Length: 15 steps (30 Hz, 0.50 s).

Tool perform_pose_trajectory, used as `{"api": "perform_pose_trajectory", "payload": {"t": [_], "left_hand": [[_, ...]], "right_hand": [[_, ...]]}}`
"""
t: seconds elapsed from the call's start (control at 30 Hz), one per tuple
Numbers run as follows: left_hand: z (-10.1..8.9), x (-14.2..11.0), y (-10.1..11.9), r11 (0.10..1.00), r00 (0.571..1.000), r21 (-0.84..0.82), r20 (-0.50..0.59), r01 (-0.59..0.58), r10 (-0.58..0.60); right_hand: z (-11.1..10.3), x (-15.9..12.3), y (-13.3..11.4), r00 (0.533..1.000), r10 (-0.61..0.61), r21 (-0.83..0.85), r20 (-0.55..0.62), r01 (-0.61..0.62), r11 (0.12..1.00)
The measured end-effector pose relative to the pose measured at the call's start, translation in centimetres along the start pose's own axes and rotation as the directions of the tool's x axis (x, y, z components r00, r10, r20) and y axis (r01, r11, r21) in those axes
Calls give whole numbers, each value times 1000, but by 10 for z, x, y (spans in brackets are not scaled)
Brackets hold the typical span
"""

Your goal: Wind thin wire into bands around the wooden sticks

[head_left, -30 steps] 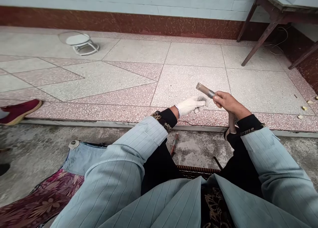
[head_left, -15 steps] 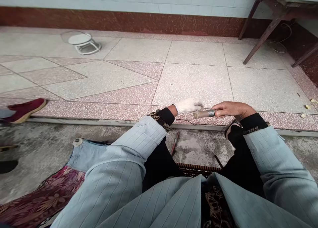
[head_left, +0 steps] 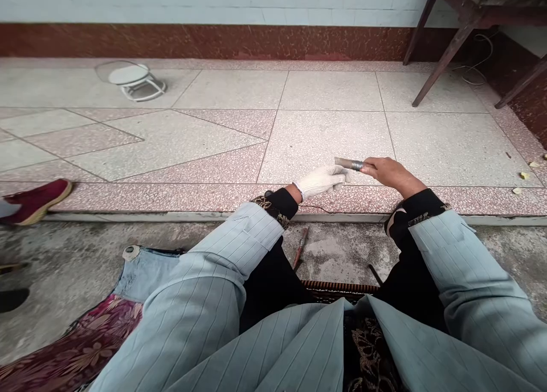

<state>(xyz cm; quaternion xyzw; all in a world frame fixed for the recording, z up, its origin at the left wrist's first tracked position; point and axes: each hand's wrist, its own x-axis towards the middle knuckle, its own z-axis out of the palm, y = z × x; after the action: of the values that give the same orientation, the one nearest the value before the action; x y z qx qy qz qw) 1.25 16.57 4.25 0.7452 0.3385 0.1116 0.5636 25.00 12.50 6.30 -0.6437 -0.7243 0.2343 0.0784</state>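
Observation:
My left hand (head_left: 321,181) wears a white knitted glove. Its fingers are curled together, and whatever they hold, if anything, is hidden. Close to its fingertips, slightly above them, is the free end of a short round stick (head_left: 343,162) with silvery wire (head_left: 358,166) wound around its middle. My right hand (head_left: 386,171), bare, grips the other end of this stick between thumb and fingers. Both hands are above the edge of the speckled tile step (head_left: 222,195). A thin dark line (head_left: 314,207) runs along the tile below the gloved hand.
Between my knees, a reddish tool-like stick (head_left: 301,246) lies on the concrete. A white stool (head_left: 135,80) stands at the back left, a wooden table (head_left: 468,24) at the back right. Another person's red shoe (head_left: 40,199) and some patterned cloth (head_left: 92,332) are at left.
My right hand has raised the wire-wound stick, whose free end has gone from below the gloved fingertips to above them. The gloved fingers look more curled. The view has shifted slightly.

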Motion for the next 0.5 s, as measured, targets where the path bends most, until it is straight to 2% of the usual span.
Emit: {"api": "perform_pose_trajectory", "payload": {"t": [0.1,0.23,0.4,0.5], "left_hand": [[0,-1,0,999,999,41,25,-21,20],[2,-1,-1,991,998,118,22,-65,63],[4,1,-10,994,997,82,28,-76,74],[-3,3,-12,960,989,243,81,-142,126]], "right_hand": [[-3,-2,-1,997,-72,216,-10,73,974],[-5,-8,0,957,-260,413,126,187,891],[-2,-14,-2,881,-416,540,228,241,806],[-1,-17,-6,855,-436,560,282,222,798]]}}
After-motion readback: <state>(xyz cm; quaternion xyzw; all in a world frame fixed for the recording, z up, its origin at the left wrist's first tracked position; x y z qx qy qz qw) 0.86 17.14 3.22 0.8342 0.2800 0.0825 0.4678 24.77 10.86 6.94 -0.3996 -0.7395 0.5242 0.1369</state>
